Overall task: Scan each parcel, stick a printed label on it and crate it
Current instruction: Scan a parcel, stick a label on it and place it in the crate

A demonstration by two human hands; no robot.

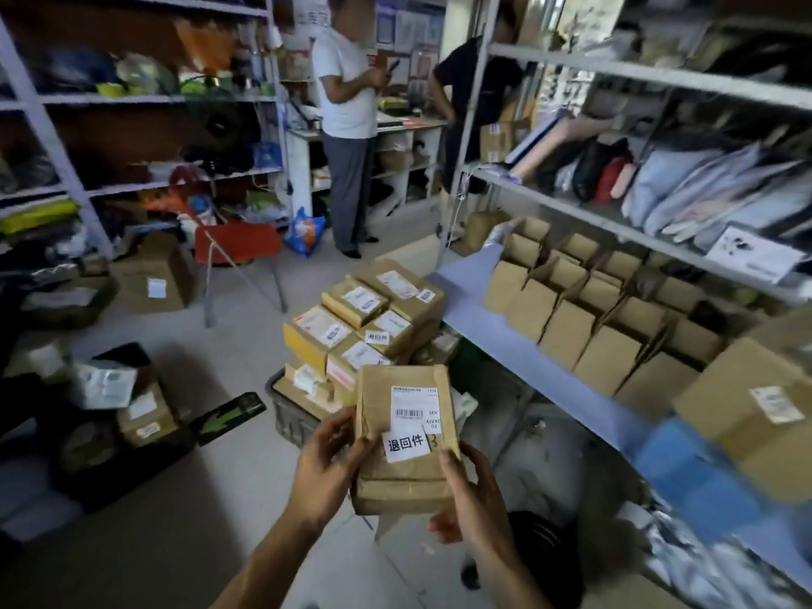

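Above crate [290,415], parcel [404,437] btwn hands, left hand [325,468] & right hand [465,494] both gripping edges

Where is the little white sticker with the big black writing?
The white sticker is on the brown parcel held in both hands, low in the middle of the head view, just under the barcode label.

parcel [404,437] matt brown cardboard w/ creased tape, white paper label [407,446]; crate [292,421] dark ribbed plastic; shelf rack [650,74] grey painted metal.

Single head-worn view, wide-angle, facing forward and down; hands close at lower centre of frame, shelving receding toward upper edges.
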